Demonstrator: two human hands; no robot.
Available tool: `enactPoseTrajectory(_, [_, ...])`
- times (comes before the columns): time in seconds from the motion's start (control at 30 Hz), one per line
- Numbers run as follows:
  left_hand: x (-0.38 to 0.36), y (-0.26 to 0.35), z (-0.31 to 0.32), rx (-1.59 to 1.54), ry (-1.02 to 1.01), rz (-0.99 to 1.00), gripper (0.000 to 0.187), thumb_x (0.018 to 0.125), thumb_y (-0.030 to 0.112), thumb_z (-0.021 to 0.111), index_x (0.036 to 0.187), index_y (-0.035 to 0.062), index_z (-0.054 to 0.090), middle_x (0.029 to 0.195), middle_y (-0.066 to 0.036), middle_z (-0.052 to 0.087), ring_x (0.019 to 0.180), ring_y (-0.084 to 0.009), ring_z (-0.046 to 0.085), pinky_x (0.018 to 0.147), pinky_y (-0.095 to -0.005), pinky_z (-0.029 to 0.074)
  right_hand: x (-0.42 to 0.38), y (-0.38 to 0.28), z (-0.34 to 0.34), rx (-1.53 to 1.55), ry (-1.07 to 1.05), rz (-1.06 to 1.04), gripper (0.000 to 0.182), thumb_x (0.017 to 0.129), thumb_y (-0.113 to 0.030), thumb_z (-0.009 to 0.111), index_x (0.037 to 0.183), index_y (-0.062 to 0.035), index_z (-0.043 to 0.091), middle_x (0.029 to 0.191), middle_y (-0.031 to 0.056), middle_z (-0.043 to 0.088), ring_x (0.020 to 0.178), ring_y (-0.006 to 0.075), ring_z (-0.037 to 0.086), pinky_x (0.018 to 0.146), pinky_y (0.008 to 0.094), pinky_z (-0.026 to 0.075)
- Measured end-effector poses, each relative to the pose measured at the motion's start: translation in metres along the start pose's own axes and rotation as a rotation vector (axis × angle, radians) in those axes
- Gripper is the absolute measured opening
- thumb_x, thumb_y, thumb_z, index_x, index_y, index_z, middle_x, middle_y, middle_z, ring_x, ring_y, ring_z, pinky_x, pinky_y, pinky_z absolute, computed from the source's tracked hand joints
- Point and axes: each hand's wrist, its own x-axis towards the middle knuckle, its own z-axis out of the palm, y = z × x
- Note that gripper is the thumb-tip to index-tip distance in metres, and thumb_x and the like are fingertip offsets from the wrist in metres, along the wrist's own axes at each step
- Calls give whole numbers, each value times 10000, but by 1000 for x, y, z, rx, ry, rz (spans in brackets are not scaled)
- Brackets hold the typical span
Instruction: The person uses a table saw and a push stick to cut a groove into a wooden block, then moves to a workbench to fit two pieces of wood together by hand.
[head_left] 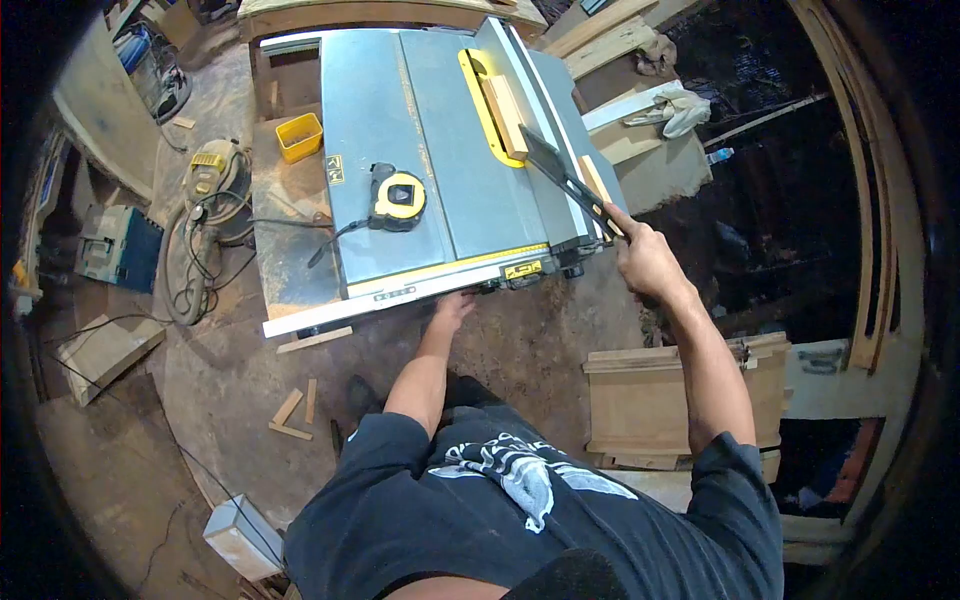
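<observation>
A long, slim black push stick [560,178] is slanting across the silver fence, its handle end resting in the right grip [640,255] and its far end meeting the near part of a short, pale, straight-edged wooden piece [508,115]. The wooden piece is lying lengthwise over the yellow oblong insert, just beside the fence. Beneath them, a table saw with a flat blue-grey metal tabletop [370,90] is standing level, a narrow groove running along its surface and a pale front rail extending near the left grip [460,308].
</observation>
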Motion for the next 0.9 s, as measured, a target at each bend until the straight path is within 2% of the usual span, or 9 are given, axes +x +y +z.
enactPoseTrajectory(0.17, [-16,3,-20,-159,89,20,397,1018,108,519,1382,-43,465,1425,-194,529,1277,-361,558,1031,-478,516,7,-2,2,18,9,-4,558,937,-53,487,1487,-147,473,1041,363,655,1017,494,646,929,531,520])
enactPoseTrajectory(0.23, [-30,4,-29,-194,82,46,392,1014,99,521,1368,-56,461,1417,-203,531,1263,-372,567,1029,-485,520,10,-4,1,50,17,-13,561,935,-51,488,1488,-147,473,1034,362,656,1014,493,649,923,533,521])
enactPoseTrajectory(0.3, [-41,5,-38,-230,76,72,386,1009,90,524,1355,-70,458,1408,-212,534,1249,-383,577,1026,-493,524,13,-9,-2,29,-7,59,548,922,-52,527,1463,-135,513,1106,338,656,1085,458,640,937,463,505])
enactPoseTrajectory(0.5, [-64,21,-51,-498,301,119,386,988,51,479,1344,-89,432,1392,-230,528,1276,-404,547,1053,-527,508,23,-9,-4,27,-37,69,523,941,-94,535,1462,-135,513,1123,335,655,1085,438,656,931,450,511])
enactPoseTrajectory(0.63, [-78,40,-44,-721,282,140,529,1022,178,400,1466,-83,282,1545,-247,329,1401,-418,402,1145,-552,408,24,-14,-5,106,-28,96,516,947,-120,534,1461,-144,518,1087,334,669,1033,429,680,900,443,523])
enactPoseTrajectory(0.7, [-92,48,-36,-784,274,159,589,1034,230,373,1509,-79,212,1594,-249,247,1446,-420,340,1174,-558,368,29,-11,-4,97,4,74,511,952,-149,534,1463,-154,521,1019,321,693,922,409,715,834,436,544])
enactPoseTrajectory(0.77, [-94,51,-33,-783,256,158,658,1044,295,317,1554,-58,96,1637,-237,146,1507,-410,212,1207,-550,310,29,-18,-9,116,-38,116,515,948,-156,539,1463,-155,523,998,314,700,878,396,723,807,433,551])
enactPoseTrajectory(0.83, [-86,48,-42,-801,229,151,684,1040,333,340,1560,-43,104,1642,-227,144,1510,-406,210,1208,-542,306,35,-16,-9,132,-77,155,519,944,-163,544,1463,-157,525,976,307,707,834,383,731,780,431,557])
enactPoseTrajectory(0.9, [-88,51,-45,-819,203,148,710,1036,372,363,1567,-29,112,1647,-218,143,1512,-402,209,1208,-535,302,48,0,2,42,26,1,537,931,-151,546,1468,-161,521,965,304,709,807,365,739,756,426,562])
